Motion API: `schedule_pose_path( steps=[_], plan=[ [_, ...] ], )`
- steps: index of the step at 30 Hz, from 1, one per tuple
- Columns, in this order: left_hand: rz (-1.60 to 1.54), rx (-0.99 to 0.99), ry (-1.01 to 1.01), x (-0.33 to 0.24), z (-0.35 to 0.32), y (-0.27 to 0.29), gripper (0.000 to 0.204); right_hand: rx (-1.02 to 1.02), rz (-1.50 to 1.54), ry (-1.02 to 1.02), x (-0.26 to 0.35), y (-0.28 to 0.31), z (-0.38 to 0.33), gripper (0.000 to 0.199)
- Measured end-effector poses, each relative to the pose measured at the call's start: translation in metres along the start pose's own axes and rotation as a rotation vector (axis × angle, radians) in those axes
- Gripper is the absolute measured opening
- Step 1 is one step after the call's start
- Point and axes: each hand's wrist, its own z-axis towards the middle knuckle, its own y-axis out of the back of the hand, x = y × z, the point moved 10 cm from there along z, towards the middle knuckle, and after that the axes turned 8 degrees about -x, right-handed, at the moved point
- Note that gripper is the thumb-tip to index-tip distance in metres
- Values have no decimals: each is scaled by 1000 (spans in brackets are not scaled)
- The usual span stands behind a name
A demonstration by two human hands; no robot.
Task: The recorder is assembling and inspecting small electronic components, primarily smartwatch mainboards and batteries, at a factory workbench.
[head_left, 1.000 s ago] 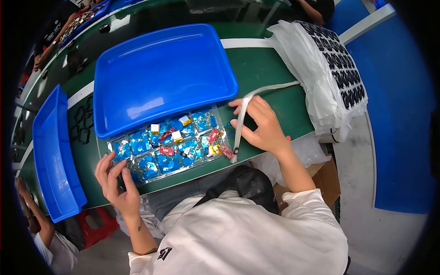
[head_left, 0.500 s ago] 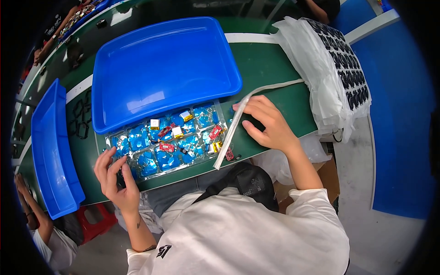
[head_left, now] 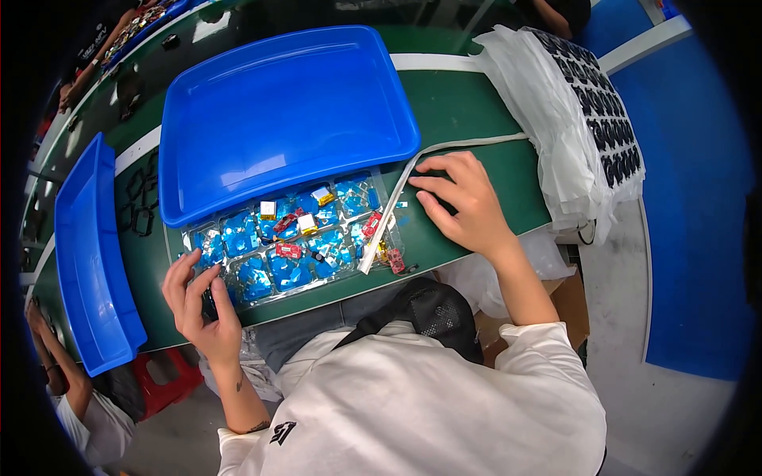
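A clear compartment tray (head_left: 313,287) sits at the table's front edge, strewn with blue film-like pieces (head_left: 254,279). Red circuit boards (head_left: 288,251) and small silver-and-yellow batteries (head_left: 307,225) lie on top of them. My left hand (head_left: 200,305) is at the tray's left end, fingers apart and holding nothing visible. A flat whitish strip (head_left: 385,218) crosses the tray's right end and bends away to the right. Beside that bend hovers my right hand (head_left: 468,205), thumb and fingers apart; whether a fingertip touches the strip, I cannot tell.
A large blue tray (head_left: 290,111) overlaps the compartment tray's far edge. Another blue tray (head_left: 91,254) stands at the left, near black frames (head_left: 143,220). Stacked trays of black parts (head_left: 607,119) with white wrapping (head_left: 548,151) stand at the right. Other people work beyond and at left.
The strip's near end has shifted up and left over the tray. My right hand has moved slightly up and right, its index finger drawing off the strip. My left hand has barely moved.
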Motion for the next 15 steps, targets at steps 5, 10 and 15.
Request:
schedule_pose_path(
  steps=[5,10,15],
  plan=[
    [1,1,1,1,0,0,12,79,-85,50,23,-7,-3,17],
    [-14,0,-1,-2,0,-1,13,114,-89,40,16,3,-5,14],
    [-2,-3,-10,1,-2,1,14,155,-77,54,7,4,-11,13]
  ],
)
